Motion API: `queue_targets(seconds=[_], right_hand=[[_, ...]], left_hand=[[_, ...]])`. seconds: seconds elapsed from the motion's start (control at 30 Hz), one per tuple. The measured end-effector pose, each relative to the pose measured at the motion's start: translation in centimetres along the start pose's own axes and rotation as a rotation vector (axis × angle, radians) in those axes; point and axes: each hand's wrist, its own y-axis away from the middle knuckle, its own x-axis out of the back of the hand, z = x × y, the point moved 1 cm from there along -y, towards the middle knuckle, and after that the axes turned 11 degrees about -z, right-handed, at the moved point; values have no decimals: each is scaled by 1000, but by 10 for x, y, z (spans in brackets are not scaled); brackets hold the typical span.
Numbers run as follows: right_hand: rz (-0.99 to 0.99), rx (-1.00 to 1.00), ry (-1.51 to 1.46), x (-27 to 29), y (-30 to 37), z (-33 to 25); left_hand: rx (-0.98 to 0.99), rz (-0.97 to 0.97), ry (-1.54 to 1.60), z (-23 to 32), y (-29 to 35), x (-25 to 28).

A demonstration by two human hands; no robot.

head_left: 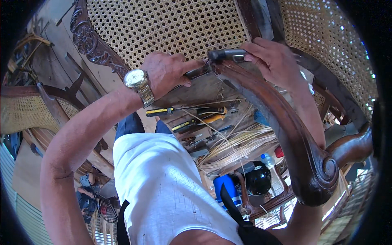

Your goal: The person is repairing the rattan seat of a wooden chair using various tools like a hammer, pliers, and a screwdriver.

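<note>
My left hand (165,75), with a metal-banded watch (138,81) on the wrist, grips the dark wooden rail (198,72) of a chair. Its index finger stretches along the edge of the woven cane panel (171,28) to the joint with a curved, carved armrest (281,106). My right hand (271,59) is closed on a short, dark cylindrical tool with a shiny body (229,54). The tool's blunt end lies over the armrest's upper end, close to my left fingertip. The exact kind of tool cannot be made out.
Below the rail lie a yellow-and-black screwdriver (159,112), pliers with orange handles (213,118) and bundled cane strips (241,147). A black helmet (259,179) and a blue container (226,188) sit lower down. Another cane panel (322,32) rises at right; more chair frames (53,102) stand left.
</note>
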Motion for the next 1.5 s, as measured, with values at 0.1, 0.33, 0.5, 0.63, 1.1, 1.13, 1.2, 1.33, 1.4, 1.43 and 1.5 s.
queue_targets(seconds=[0.1, 0.33, 0.5, 0.63, 1.1, 1.13, 1.2, 1.33, 1.4, 1.43, 1.5], right_hand=[[0, 32, 39, 3, -8, 1], [-44, 24, 11, 11, 0, -4], [-25, 8, 112, 6, -7, 2], [-6, -42, -74, 13, -1, 6], [-40, 23, -68, 2, -2, 6], [-59, 26, -42, -4, -5, 8], [-44, 8, -61, -8, -3, 15], [116, -161, -269, -10, 29, 14], [182, -333, -364, -13, 51, 3], [200, -456, -415, -16, 64, -7], [241, -628, -535, -26, 84, -27]], left_hand=[[-14, 31, -9, -3, -1, 2], [-4, -4, -5, 0, -1, 0], [7, 12, -19, -1, -1, 1], [-10, 8, -2, 0, -1, -1], [5, -4, -2, 0, -2, 0], [6, -3, 3, 0, -2, 0], [-19, 28, 6, 0, -1, 0], [-4, 25, 0, 2, 0, 1], [11, 20, 28, 3, 0, 1], [17, 14, 40, 3, 0, 1], [18, 39, 37, 4, 1, 1]])
